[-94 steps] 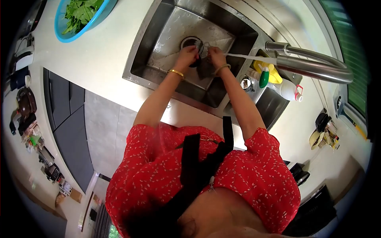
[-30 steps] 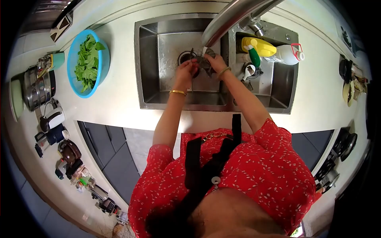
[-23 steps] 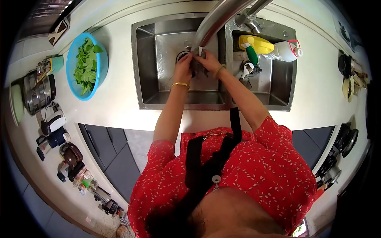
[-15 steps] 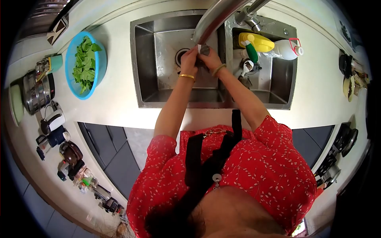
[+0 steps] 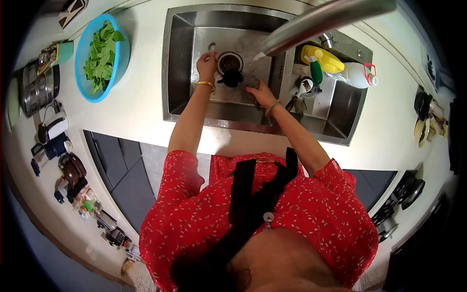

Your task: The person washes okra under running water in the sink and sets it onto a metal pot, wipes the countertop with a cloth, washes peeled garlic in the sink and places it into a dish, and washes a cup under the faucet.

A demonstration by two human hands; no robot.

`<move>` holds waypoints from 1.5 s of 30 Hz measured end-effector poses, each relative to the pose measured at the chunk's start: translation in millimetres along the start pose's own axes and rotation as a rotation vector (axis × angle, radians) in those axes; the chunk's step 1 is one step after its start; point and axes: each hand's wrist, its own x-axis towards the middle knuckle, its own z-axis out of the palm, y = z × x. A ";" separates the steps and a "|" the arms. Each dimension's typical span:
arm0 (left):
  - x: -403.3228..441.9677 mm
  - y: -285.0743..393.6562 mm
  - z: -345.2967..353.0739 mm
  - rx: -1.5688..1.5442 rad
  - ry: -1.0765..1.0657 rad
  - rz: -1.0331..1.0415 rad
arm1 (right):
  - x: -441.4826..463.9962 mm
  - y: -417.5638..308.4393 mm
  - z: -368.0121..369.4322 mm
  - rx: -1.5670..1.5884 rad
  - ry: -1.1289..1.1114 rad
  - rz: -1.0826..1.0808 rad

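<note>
In the left basin of the steel sink (image 5: 168,90), my left hand (image 5: 207,67) is closed, with the rounded end of a small shiny spoon (image 5: 212,46) showing beyond its fingertips. My right hand (image 5: 263,95) is lower and to the right, its fingers closed around a greyish scrubber (image 5: 252,82) that blurs into the steel. Between the two hands lie the round drain (image 5: 230,63) and a black object (image 5: 231,79) at its near edge. The faucet spout (image 5: 331,24) reaches in over the basin above my right hand, with a light streak at its tip.
A blue basin (image 5: 127,53) of green leaves (image 5: 102,61) stands left of the sink. The right basin holds a yellow bottle (image 5: 323,59), a green-topped bottle (image 5: 316,72) and a clear jug with a red handle (image 5: 357,75). Kettles and pots line the left counter.
My hands were together under the spout and are now apart, the left moved left and the right lowered. The spoon end has come into sight. The whole view has shifted.
</note>
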 end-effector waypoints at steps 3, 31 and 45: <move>-4.8 -26.1 -18.8 0.475 0.036 -0.152 | 5.3 -1.7 -5.6 -0.086 0.010 0.077; -65.5 36.8 52.7 1.270 -0.159 0.530 | -22.3 -1.6 -9.7 -0.466 0.052 -0.127; -92.6 63.4 71.2 0.276 -0.261 0.031 | -0.5 204.5 -194.2 -1.230 -0.243 0.084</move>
